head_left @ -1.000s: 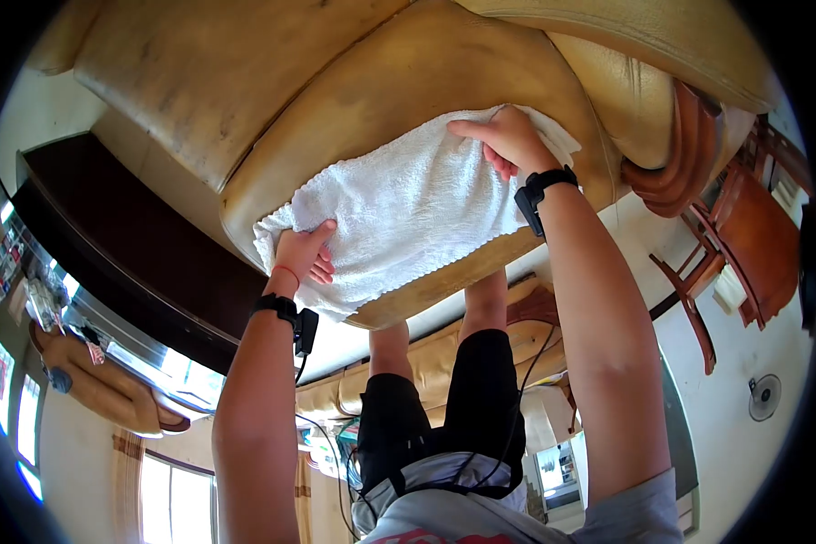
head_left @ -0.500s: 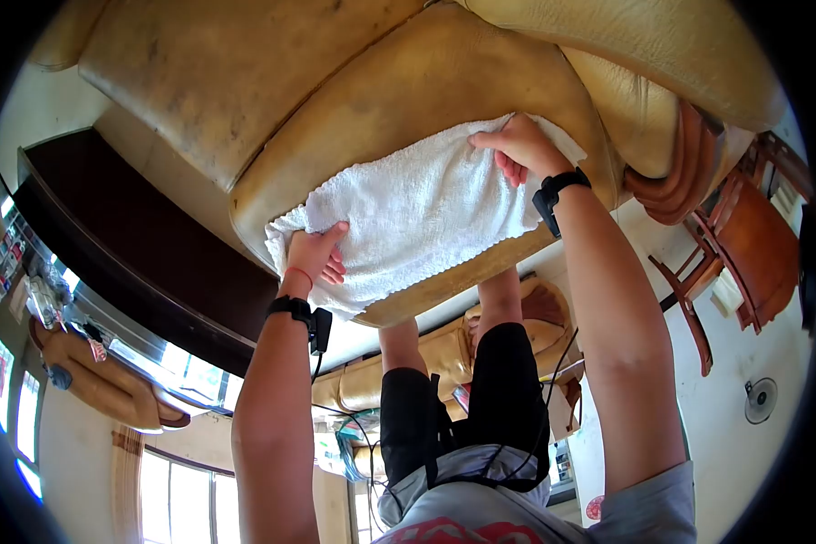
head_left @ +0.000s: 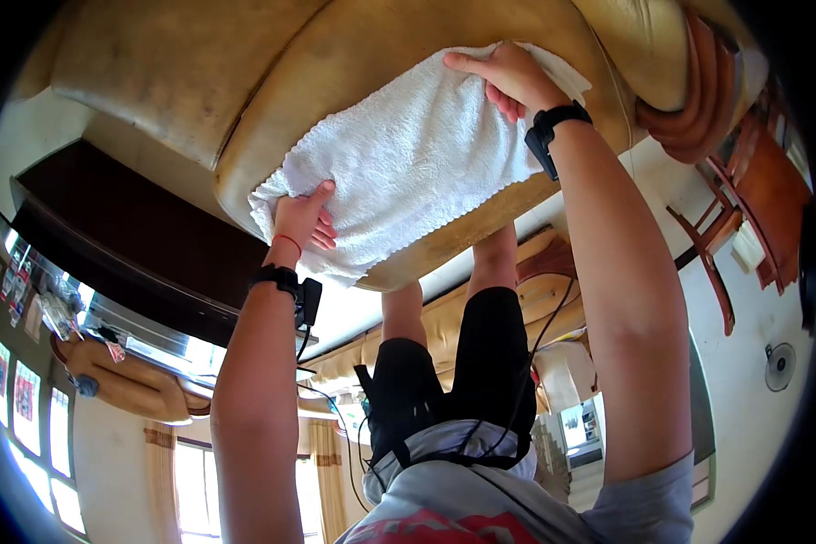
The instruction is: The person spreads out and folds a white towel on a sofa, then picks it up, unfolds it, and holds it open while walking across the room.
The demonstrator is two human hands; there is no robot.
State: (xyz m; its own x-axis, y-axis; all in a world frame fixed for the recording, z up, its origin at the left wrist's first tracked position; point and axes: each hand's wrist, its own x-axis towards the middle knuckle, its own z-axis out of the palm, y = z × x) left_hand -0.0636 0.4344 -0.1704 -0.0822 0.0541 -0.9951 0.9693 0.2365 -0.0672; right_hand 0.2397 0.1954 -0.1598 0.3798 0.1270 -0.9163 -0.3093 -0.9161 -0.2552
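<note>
Left hand (head_left: 304, 219) and right hand (head_left: 514, 76) rest on one white towel (head_left: 408, 163) spread across a tan sofa seat (head_left: 354, 77), its scalloped edge running near the seat's rim. Each hand, toward an opposite end of the cloth, keeps its thumb apart from half-curled fingers; whether fabric is pinched between them cannot be told. Half a second earlier, hands, towel and seat all sat lower in view, with the towel spread much the same. Counted: two hands, one towel, two black wristbands (head_left: 567, 114), one red cord (head_left: 289, 242) around the left wrist, one round fan (head_left: 780, 366) at far right.
</note>
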